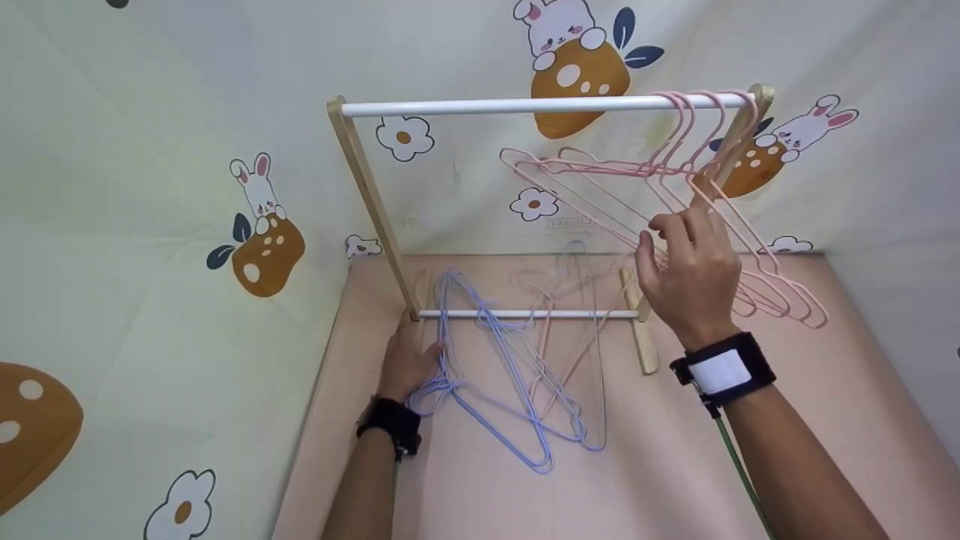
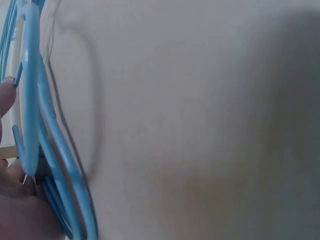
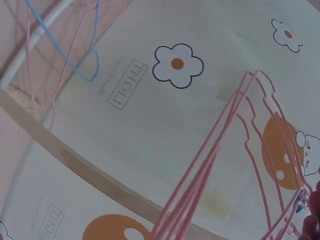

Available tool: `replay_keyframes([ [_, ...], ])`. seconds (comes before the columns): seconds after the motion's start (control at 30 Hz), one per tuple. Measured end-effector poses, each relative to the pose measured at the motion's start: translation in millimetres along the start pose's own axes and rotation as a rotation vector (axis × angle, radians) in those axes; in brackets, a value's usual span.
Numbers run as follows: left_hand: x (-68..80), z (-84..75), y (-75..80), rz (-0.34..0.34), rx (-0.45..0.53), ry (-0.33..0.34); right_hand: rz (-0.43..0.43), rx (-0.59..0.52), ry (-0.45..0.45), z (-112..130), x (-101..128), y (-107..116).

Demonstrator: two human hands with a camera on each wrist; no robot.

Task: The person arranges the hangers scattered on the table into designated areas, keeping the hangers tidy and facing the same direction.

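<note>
My left hand (image 1: 409,356) grips the front foot of a small clothes rack (image 1: 487,107), low on the left, its thumb beside the blue hangers (image 1: 495,337); most fingers are hidden. In the left wrist view, blue hangers (image 2: 31,100) stand close in front of that hand (image 2: 25,215). My right hand (image 1: 694,266) is raised in front of the pink hangers (image 1: 600,169), fingers loosely bent and thumb apart, with nothing held. These hang by their hooks at the right end of the white top bar. In the right wrist view, fingertips (image 3: 312,212) show near pink hangers (image 3: 200,180).
More blue and pink hangers (image 1: 546,352) lean across the white lower bar (image 1: 615,314) and over the pink floor (image 1: 480,495). A wooden right foot (image 1: 643,349) points forward. Patterned cloth walls (image 1: 172,97) stand behind and at both sides.
</note>
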State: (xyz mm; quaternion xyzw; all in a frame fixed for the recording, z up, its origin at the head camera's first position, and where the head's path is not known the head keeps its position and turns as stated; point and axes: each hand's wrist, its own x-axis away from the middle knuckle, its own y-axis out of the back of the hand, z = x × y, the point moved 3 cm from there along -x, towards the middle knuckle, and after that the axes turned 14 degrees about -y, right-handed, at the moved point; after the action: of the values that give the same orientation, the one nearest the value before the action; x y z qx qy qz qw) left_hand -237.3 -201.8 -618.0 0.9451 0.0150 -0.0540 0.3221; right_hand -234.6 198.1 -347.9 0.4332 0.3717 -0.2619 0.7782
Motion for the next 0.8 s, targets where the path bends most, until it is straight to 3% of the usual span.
replay_keyframes([
  [0.17, 0.4, 1.0, -0.2, 0.001, 0.003, 0.007, 0.053, 0.022, 0.039, -6, 28, -14],
  [0.37, 0.3, -0.8, 0.3, -0.006, 0.003, -0.006, 0.152, 0.042, 0.013, -24, 71, -37],
  [0.67, 0.0, -2.7, 2.2, -0.013, 0.013, -0.052, 0.268, 0.044, -0.105, -58, 135, -67],
  [0.8, 0.9, -0.4, 1.7, -0.014, 0.011, -0.053, 0.370, 0.040, -0.186, -72, 157, -78],
])
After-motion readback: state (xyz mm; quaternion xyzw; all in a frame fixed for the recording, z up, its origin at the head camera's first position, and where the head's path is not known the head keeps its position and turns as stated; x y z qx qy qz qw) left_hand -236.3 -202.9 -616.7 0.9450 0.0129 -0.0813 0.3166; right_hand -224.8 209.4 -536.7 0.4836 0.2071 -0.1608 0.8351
